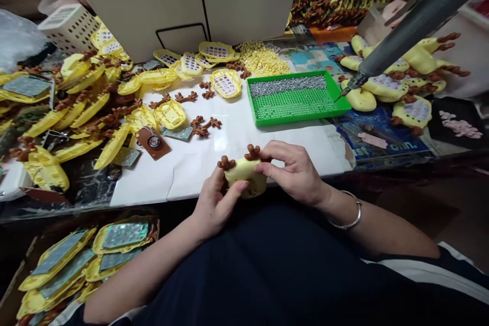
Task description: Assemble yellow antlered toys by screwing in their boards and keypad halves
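Observation:
Close to my body, at the table's front edge, both hands grip one pale yellow toy shell (pixel 246 174) with two brown antlers at its top. My left hand (pixel 217 201) wraps its left side, thumb across the front. On the upper right, by the antler, my right hand (pixel 292 170) pinches the shell between thumb and fingers. The shell's back and the fingertips behind it are hidden. Beyond my hands lie loose brown antlers (pixel 204 126), an open yellow half shell (pixel 170 114) and a brown piece with a round black speaker (pixel 153 142).
A green tray (pixel 298 117) holds small metal screws. Above it hangs a power screwdriver (pixel 382 51). Closed yellow toys (pixel 412 112) are heaped at right, open shells (pixel 76 107) at left. A white carton (pixel 183 5) stands behind; a box of shells with circuit boards (pixel 124 237) is lower left.

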A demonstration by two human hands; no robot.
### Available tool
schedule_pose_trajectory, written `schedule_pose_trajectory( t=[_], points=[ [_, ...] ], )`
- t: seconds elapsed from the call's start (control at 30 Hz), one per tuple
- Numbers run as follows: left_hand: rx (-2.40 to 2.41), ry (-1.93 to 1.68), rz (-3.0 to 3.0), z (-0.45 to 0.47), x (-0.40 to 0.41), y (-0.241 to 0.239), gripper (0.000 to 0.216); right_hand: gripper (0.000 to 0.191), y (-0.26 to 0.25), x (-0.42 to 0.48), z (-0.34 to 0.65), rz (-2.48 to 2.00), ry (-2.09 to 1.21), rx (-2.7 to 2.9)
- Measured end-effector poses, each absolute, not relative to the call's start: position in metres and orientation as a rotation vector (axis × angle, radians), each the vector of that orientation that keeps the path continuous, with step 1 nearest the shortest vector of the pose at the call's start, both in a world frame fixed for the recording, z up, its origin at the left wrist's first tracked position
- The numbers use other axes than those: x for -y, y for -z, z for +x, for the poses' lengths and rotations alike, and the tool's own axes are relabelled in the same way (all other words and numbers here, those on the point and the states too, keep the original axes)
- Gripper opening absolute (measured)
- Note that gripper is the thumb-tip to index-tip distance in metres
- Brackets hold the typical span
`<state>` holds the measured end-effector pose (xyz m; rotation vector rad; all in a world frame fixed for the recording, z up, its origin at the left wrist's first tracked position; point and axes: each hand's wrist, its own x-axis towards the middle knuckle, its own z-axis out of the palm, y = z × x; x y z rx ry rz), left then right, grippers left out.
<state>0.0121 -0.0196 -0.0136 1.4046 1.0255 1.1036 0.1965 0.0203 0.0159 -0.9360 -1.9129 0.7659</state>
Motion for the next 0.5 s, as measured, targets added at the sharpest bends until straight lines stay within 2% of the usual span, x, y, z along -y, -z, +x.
schedule_pose_trajectory(
  t=[0.1, 0.23, 0.5],
  points=[
    [-0.957, -1.123, 1.154, 0.015, 0.015, 0.016, 0.033, 0.019, -0.018, -0.025, 0.197, -0.920, -0.768, 1.932],
    [-0.888, -1.338, 0.856, 0.013, 0.008, 0.025, 0.033, 0.034, -0.017, -0.025, 0.201, -0.970, -0.637, 1.968],
    [-0.878, -1.279, 0.999, 0.017, 0.007, 0.029, 0.045, 0.027, -0.004, -0.014, 0.191, -0.917, -0.226, 2.062]
  ],
)
